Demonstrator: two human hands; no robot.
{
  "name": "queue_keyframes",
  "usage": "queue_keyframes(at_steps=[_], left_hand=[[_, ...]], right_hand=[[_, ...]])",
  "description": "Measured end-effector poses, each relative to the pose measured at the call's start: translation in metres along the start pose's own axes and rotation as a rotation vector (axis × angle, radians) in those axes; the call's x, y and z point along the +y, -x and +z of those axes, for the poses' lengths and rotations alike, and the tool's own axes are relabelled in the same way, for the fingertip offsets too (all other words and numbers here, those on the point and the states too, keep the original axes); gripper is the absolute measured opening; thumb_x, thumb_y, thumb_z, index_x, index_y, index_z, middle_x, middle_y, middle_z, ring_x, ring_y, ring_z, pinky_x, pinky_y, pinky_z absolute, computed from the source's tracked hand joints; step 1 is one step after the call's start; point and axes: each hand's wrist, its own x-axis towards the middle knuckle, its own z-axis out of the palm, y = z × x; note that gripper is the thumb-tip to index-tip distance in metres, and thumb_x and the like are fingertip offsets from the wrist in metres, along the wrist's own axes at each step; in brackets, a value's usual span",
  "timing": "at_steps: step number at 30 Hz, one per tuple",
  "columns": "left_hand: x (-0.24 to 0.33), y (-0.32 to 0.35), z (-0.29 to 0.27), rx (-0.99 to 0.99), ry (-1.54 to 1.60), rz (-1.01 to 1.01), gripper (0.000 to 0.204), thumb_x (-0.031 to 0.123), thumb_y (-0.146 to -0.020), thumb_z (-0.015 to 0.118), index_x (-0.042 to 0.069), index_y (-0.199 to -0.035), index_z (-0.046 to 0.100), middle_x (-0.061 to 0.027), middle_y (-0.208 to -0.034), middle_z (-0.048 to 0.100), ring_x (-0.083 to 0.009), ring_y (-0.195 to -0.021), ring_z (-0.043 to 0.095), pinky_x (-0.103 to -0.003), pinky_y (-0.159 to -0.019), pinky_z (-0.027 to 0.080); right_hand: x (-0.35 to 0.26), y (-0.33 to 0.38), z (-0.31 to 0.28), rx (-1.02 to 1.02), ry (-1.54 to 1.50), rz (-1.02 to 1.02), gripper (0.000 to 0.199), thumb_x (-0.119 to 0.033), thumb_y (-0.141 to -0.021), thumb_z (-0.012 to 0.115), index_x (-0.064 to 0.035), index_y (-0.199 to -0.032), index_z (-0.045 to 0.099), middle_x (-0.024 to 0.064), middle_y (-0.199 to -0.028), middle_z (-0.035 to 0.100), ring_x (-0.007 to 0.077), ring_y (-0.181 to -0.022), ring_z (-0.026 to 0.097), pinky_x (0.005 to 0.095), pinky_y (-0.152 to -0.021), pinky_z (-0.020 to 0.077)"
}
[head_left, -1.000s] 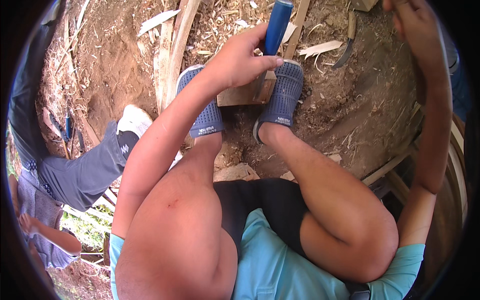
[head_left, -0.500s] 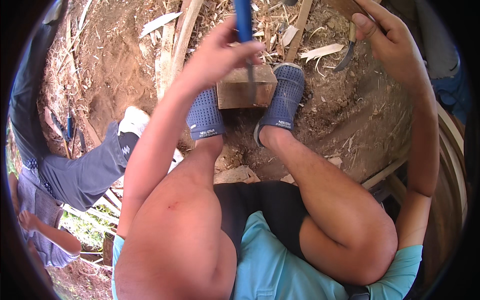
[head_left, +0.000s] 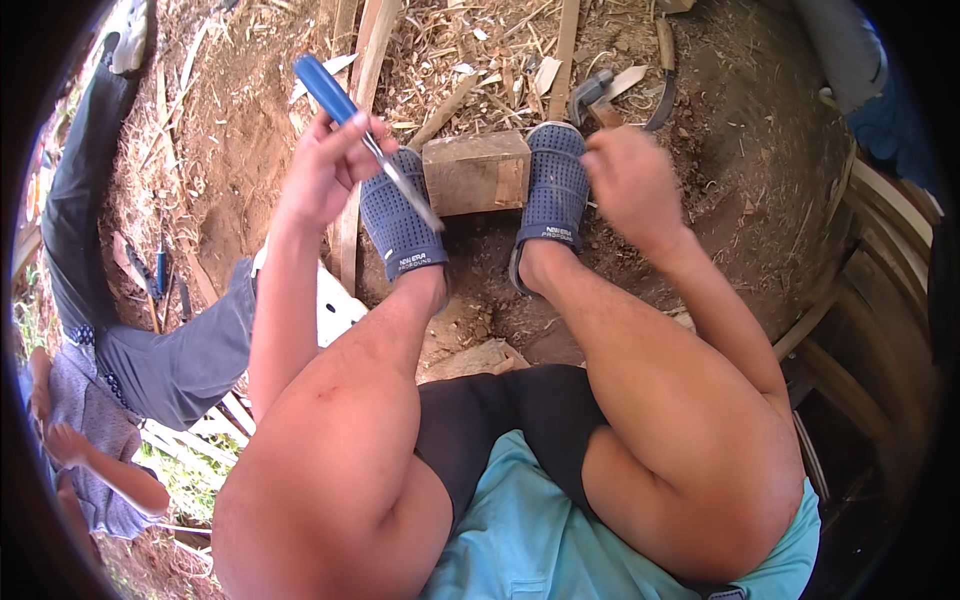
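My left hand [head_left: 325,165] is raised over my left knee, shut on a tool with a blue handle [head_left: 322,86] and a thin metal blade [head_left: 405,190] that slants down toward my left shoe. A squarish wooden block [head_left: 478,172] lies on the dirt, held between my two blue perforated shoes [head_left: 400,220] [head_left: 555,190]. My right hand [head_left: 630,185] hovers palm down just right of the right shoe. Its fingers are loosely curled and I see nothing in it.
A small hammer-like tool [head_left: 590,98] and a curved blade [head_left: 662,85] lie among wood chips and slats [head_left: 470,50] beyond the block. Another person's grey-trousered leg [head_left: 170,360] and white shoe are at my left. Wooden furniture [head_left: 850,330] stands on the right.
My left hand has lifted the blue-handled tool off the block and swung it left. My right hand has come down from the tools at the upper right to beside my right shoe.
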Motion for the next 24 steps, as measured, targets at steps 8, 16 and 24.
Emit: queue_keyframes(at_steps=[8,16,24], left_hand=[[-0.066,0.026,0.016,-0.051,0.246,-0.170,0.027,0.013,-0.091,0.066,0.010,-0.111,0.050,-0.0102,-0.096,0.066,-0.0245,-0.088,0.071,-0.030,-0.066,0.061],[-0.073,0.017,0.020,0.025,0.171,-0.156,0.026,0.011,-0.091,0.064,0.008,-0.114,0.050,-0.0130,-0.098,0.067,-0.0260,-0.090,0.071,-0.029,-0.067,0.061],[-0.066,0.031,0.031,0.065,0.187,-0.066,0.028,0.011,-0.092,0.064,0.007,-0.116,0.049,-0.0144,-0.105,0.066,-0.0274,-0.098,0.068,-0.033,-0.077,0.060]], right_hand=[[-0.037,0.006,0.067,-0.309,0.189,-0.287,0.025,-0.032,-0.088,0.061,-0.0098,-0.077,0.055,0.0048,-0.062,0.064,0.0224,-0.062,0.068,0.0345,-0.050,0.0521],[-0.040,0.010,0.082,-0.389,0.181,-0.397,0.009,-0.018,-0.083,0.058,-0.0107,-0.079,0.055,0.0087,-0.073,0.066,0.0236,-0.069,0.068,0.0374,-0.055,0.0534],[0.044,-0.025,0.042,0.148,-0.385,0.568,0.030,-0.026,-0.101,0.040,-0.0049,-0.111,0.059,0.0154,-0.089,0.068,0.0310,-0.084,0.066,0.0431,-0.079,0.0515]])
